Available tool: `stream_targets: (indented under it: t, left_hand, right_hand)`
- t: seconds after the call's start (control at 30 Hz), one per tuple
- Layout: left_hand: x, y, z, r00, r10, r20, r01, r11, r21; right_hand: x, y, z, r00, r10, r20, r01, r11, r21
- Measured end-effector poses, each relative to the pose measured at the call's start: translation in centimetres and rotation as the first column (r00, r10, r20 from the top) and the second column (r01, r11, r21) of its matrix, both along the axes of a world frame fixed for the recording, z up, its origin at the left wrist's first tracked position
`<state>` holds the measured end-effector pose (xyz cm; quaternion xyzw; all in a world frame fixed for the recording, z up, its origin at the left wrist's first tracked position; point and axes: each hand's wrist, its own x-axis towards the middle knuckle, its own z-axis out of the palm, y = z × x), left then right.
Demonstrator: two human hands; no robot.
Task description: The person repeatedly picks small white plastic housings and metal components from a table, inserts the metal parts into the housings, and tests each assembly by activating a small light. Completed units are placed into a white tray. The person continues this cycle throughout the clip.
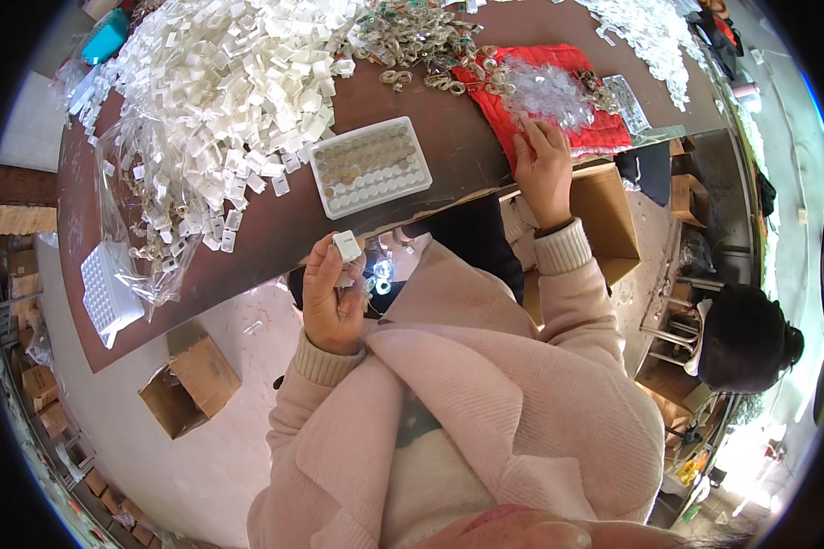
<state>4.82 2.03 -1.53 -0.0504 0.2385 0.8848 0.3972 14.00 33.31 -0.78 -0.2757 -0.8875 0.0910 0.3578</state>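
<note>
My left hand (332, 297) is closed in front of the table's near edge, gripping a small white square jewelry card (346, 245) between thumb and fingers. Clear, shiny bits hang by its palm, too small to make out. My right hand (544, 174) reaches over a red cloth (494, 112), fingers stretched out toward a heap of small clear plastic pieces (549, 93). Its fingertips are at the heap's near edge, and nothing plainly shows in them. Ring-like metal pieces (421, 41) lie heaped beside and partly on the cloth.
A large pile of white cards (238, 91) covers the table's left half. Between my hands lies a white tray (371, 165) with rows of round pieces. White dimpled trays (110, 291) stand at the left edge. Cardboard boxes (192, 380) are below; another person (749, 339) is at right.
</note>
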Motion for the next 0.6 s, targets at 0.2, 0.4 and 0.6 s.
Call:
stream_targets:
  t: [0.2,0.4,0.6]
  left_hand:
    - [0.0,-0.2,-0.7,1.0,-0.001,-0.031,0.0,1.0,-0.024]
    - [0.0,0.0,-0.9,0.999,-0.034,-0.018,0.034,0.999,-0.038]
    - [0.1,-0.3,-0.4,0.999,-0.035,-0.015,0.035,0.999,-0.016]
  right_hand:
    - [2.3,1.4,-2.4,0.994,0.1,0.041,-0.101,0.995,0.021]
    - [3.5,1.9,-2.0,0.986,0.166,0.033,-0.164,0.985,-0.046]
    - [1.6,1.5,-0.1,0.992,-0.122,-0.012,0.113,0.95,-0.29]
